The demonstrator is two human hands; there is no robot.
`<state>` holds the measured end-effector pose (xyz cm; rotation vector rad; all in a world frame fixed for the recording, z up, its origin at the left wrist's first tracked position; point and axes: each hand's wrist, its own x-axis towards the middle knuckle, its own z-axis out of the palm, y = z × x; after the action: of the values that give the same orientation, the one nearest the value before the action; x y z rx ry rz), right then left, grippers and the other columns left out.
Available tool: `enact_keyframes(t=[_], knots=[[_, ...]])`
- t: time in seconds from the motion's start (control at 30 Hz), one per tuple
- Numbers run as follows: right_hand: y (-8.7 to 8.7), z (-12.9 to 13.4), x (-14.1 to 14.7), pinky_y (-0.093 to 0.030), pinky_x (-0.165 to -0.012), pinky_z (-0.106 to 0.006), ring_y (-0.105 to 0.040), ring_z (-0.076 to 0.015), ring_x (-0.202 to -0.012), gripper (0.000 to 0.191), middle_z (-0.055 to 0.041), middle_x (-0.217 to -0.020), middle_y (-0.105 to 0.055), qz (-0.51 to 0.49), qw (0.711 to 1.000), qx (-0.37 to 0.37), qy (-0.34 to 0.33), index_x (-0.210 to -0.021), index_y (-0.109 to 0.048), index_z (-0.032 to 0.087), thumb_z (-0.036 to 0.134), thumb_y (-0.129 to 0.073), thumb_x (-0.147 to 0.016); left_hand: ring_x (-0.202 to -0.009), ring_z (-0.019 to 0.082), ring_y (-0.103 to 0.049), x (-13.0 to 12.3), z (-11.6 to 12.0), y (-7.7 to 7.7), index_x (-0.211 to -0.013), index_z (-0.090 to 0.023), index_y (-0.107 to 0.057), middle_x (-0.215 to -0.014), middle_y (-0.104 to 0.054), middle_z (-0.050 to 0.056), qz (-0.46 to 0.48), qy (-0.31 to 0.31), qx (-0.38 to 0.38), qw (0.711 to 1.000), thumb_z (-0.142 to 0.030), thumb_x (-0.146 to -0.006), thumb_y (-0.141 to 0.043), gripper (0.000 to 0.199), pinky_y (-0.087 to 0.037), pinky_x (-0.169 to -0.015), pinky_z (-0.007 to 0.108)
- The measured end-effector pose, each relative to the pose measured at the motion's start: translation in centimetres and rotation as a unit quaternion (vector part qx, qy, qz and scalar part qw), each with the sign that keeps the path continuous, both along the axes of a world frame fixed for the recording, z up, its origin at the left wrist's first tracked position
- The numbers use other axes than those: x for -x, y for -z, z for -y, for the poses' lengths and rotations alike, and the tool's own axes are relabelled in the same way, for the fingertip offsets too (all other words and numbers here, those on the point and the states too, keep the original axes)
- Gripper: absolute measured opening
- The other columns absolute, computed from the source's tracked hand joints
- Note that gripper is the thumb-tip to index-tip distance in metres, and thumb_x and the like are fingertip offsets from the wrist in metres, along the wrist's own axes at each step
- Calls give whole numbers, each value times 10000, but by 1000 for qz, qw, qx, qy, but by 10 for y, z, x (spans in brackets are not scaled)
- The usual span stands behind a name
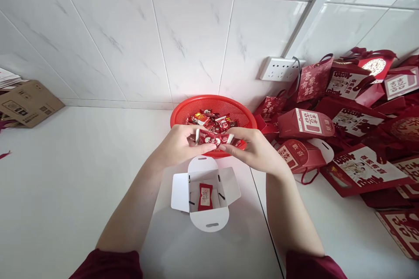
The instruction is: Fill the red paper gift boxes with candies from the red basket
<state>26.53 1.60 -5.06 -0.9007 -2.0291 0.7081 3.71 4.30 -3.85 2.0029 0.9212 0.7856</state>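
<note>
Between both hands I hold a red wrapped candy [209,138] with white marks, just over the near rim of a red plastic basket [181,111]. My left hand [180,144] pinches its left end, and my right hand [253,148] grips the right end. Several red-wrapped candies [218,121] lie in the basket behind my fingers. Below my hands an open white box [209,221] stands with its flaps spread outward. Inside it rests one red packet with a pale label [205,197].
Red gift boxes [307,123] with handles are heaped on the right. A white power strip [281,69] with a grey cable is against the tiled wall [193,43]. At the far left lies a brown cardboard piece [31,103] on the white table [81,170].
</note>
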Motion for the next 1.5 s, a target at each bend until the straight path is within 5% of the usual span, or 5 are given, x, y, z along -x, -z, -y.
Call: enact_keyframes(t=[0.1, 0.2, 0.7, 0.93, 1.5], knots=[[0, -1, 1, -526, -811, -338, -639, -188, -900, 93, -32, -973, -681, 11, 996, -74, 38, -969, -656, 222, 181, -646, -885, -856, 183, -684, 2, -2, 5, -1001, -234, -732, -975, -749, 18, -51, -31, -187, 981, -366, -824, -709, 223, -541, -741, 290], [3, -1, 1, -542, -840, -368, -646, -202, -947, 149, -38, -993, -685, 18, 993, -111, 39, -965, -664, 241, 129, -592, -898, -906, 180, -679, 5, -5, 10, -1042, -255, -725, -1023, -746, 6, -71, -28, -252, 965, -330, -856, -666, 209, -522, -795, 294], [3, 3, -6, -530, -700, -330, -638, -187, -822, 127, -50, -902, -683, 62, 982, -175, 26, -933, -671, 200, 110, -589, -896, -766, 134, -685, 5, -4, 13, -1019, -239, -691, -944, -747, -19, -88, 10, -326, 941, -227, -821, -689, 198, -517, -659, 246], [3, 5, -3, -538, -779, -326, -640, -185, -907, 130, -62, -966, -682, 49, 983, -176, 21, -970, -664, 182, 101, -590, -900, -959, 179, -659, -3, 3, 7, -1027, -205, -621, -1048, -703, 32, -16, 52, -287, 956, -279, -806, -723, 254, -539, -824, 311], [3, 4, 0, -546, -855, -364, -637, -196, -975, 138, -60, -1019, -679, 51, 986, -157, -2, -1032, -654, 203, 142, -600, -920, -1038, 208, -668, -2, -2, 8, -890, -187, -701, -962, -748, 61, 59, 63, -351, 932, -98, -752, -747, 171, -584, -887, 353]])
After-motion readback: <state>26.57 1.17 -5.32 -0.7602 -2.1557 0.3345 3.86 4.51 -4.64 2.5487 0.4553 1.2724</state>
